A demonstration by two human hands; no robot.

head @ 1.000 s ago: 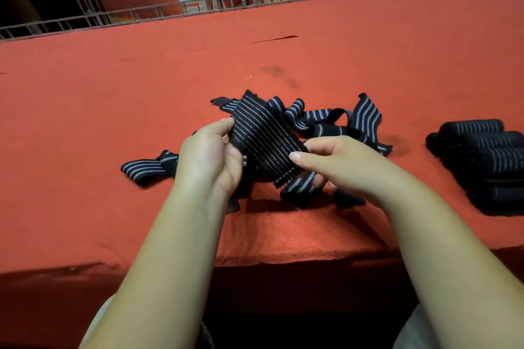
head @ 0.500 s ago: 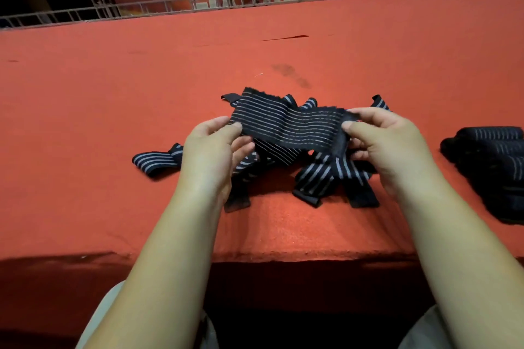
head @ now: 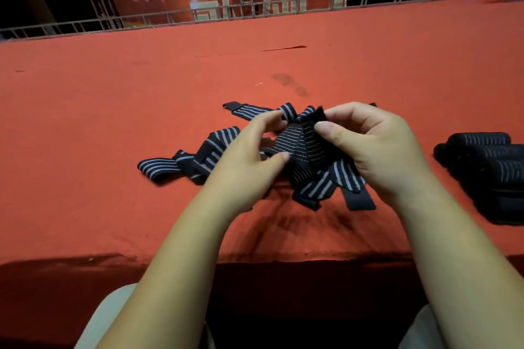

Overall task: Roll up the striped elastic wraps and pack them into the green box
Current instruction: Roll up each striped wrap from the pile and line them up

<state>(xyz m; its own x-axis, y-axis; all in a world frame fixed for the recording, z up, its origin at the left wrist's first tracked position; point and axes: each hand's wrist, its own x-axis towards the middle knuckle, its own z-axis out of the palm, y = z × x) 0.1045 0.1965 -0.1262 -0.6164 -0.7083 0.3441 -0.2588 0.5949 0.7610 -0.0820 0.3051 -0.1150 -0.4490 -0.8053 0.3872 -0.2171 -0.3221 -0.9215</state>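
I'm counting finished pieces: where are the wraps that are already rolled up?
In the head view the rolled wraps lie together on the red cloth at the frame's right edge, right of the right hand and apart from the loose pile.

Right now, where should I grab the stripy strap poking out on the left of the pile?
Probably pinch the strap's free end, from above on the left. It lies flat on the red cloth, clear of the tangle; the other end is hidden behind the left hand.
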